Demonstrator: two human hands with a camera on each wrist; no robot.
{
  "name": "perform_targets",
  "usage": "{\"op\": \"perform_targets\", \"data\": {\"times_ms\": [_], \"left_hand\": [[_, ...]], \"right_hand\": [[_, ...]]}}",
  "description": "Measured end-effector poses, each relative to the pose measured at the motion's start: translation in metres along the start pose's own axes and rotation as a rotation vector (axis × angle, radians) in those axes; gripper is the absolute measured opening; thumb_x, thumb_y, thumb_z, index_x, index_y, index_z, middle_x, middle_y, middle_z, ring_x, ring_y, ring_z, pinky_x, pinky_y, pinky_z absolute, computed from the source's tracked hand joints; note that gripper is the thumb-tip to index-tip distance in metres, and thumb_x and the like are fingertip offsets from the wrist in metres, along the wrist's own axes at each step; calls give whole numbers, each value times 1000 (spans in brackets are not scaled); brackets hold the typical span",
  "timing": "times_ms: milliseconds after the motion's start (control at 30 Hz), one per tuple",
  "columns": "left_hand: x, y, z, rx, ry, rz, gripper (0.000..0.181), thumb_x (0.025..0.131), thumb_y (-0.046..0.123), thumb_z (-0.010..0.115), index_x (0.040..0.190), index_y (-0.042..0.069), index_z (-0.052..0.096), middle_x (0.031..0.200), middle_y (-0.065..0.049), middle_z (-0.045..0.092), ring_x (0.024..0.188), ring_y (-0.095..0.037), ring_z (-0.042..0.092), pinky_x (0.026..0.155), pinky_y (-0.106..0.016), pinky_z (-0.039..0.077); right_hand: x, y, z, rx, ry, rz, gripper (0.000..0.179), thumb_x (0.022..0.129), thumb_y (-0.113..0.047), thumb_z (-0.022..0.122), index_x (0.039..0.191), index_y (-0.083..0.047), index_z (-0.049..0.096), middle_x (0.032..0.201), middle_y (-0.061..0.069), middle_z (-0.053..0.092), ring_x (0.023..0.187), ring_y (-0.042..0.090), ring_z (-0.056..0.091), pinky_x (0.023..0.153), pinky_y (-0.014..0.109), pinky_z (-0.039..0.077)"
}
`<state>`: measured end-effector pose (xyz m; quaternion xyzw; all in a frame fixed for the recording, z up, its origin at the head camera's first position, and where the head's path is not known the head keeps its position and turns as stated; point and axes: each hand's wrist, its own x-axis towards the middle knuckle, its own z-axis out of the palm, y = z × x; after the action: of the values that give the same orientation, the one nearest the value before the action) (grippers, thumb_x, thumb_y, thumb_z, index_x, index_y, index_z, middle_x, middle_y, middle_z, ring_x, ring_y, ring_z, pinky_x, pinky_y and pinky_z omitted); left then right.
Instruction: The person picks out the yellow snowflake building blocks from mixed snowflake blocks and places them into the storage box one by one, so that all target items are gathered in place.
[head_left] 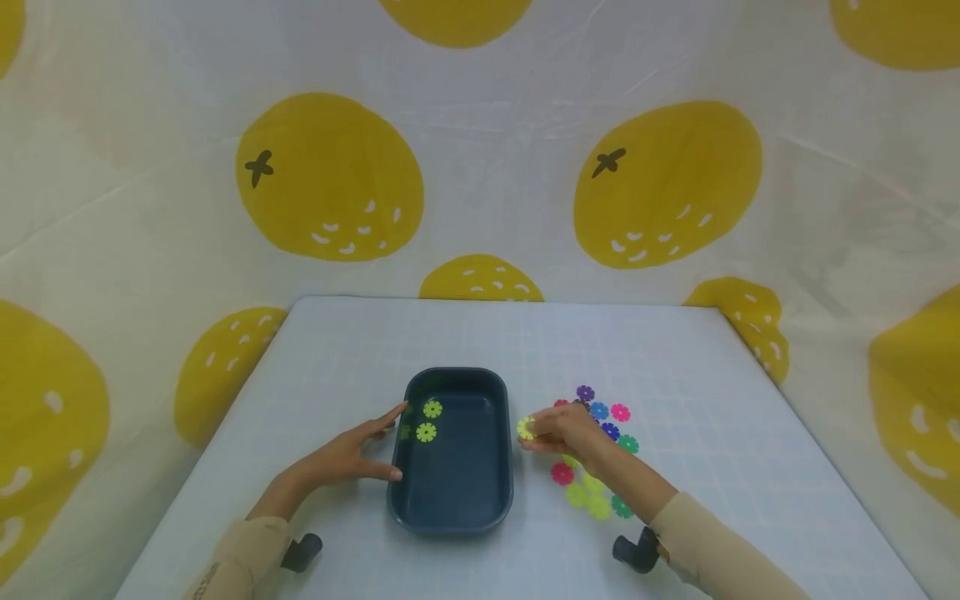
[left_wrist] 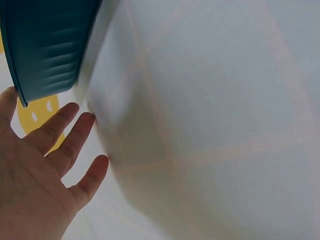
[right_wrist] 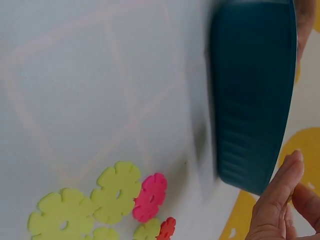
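A dark blue-green tray (head_left: 452, 517) stands on the table, with two yellow-green notched flower discs (head_left: 426, 432) lying on its floor towards the far left. My left hand (head_left: 341, 456) is at the tray's left side, fingers spread and straight, fingertips right at the rim. Just off the right rim, my right hand (head_left: 567, 431) pinches another yellow-green flower disc (head_left: 527, 428) between thumb and fingers. In the right wrist view that disc is mostly hidden behind the fingers (right_wrist: 280, 190). Under and beside the right hand lies a loose group of flower discs, including a pink disc (head_left: 562, 474).
Discs in purple, blue, green, pink and yellow-green, such as a green disc (head_left: 628, 444), spread right of the tray. The white table (head_left: 360, 342) has a faint grid cloth. Behind it hangs a fabric sheet (head_left: 495, 175) with yellow fruit shapes.
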<state>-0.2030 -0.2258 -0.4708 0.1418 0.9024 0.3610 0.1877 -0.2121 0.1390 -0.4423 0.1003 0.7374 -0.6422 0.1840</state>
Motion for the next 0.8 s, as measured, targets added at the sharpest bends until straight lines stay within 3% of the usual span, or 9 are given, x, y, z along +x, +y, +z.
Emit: {"op": "perform_targets", "data": {"times_ms": [800], "left_hand": [[1, 3, 2, -9, -3, -37, 109, 71, 48, 86, 157, 42, 19, 163, -15, 27, 144, -43, 34, 111, -72, 28]], "right_hand": [[6, -12, 23, -39, -120, -18, 29, 89, -16, 73, 111, 3, 71, 96, 14, 76, 85, 24, 76, 78, 28, 60]]}}
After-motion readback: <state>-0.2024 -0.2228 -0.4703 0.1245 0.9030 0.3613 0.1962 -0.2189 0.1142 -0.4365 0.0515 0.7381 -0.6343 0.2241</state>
